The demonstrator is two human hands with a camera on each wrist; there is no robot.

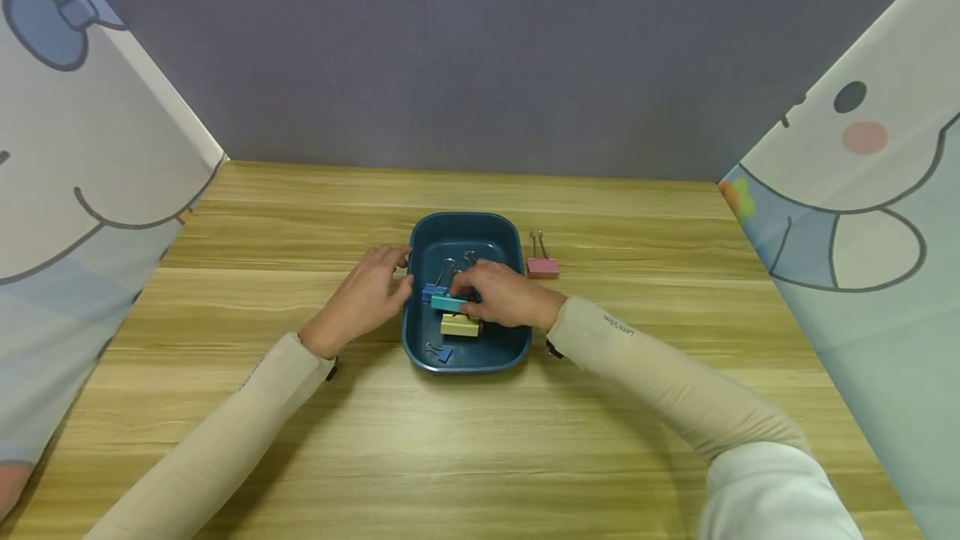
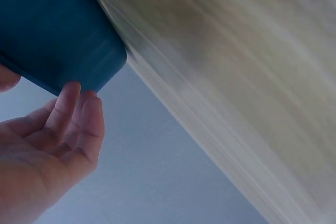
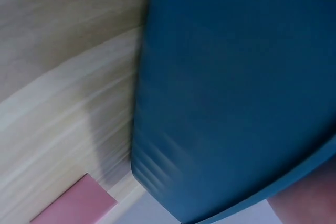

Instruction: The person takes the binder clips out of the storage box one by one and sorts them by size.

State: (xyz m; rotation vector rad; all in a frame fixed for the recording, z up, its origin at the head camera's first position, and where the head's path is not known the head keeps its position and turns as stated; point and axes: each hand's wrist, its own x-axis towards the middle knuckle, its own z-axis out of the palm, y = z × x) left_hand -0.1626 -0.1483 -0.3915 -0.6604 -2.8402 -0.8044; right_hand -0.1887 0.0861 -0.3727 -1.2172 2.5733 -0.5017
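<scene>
A dark blue tray (image 1: 465, 362) stands on the table with several binder clips inside. My right hand (image 1: 504, 294) reaches over the tray's right side and pinches a teal binder clip (image 1: 447, 303) between thumb and fingers. Beside that clip lie a blue binder clip (image 1: 430, 292), a yellow binder clip (image 1: 459, 325) and a small blue binder clip (image 1: 444, 353). The right fingers partly hide the teal clip and its neighbours. At the left rim, my left hand (image 1: 363, 294) rests its loosely bent fingers (image 2: 90, 119) against the tray, gripping nothing.
A pink binder clip (image 1: 542, 267) lies on the wooden table (image 1: 637, 257) just right of the tray, handles pointing away. Behind the table rises a grey wall (image 1: 472, 65). Cartoon-printed panels (image 1: 847, 182) flank both sides.
</scene>
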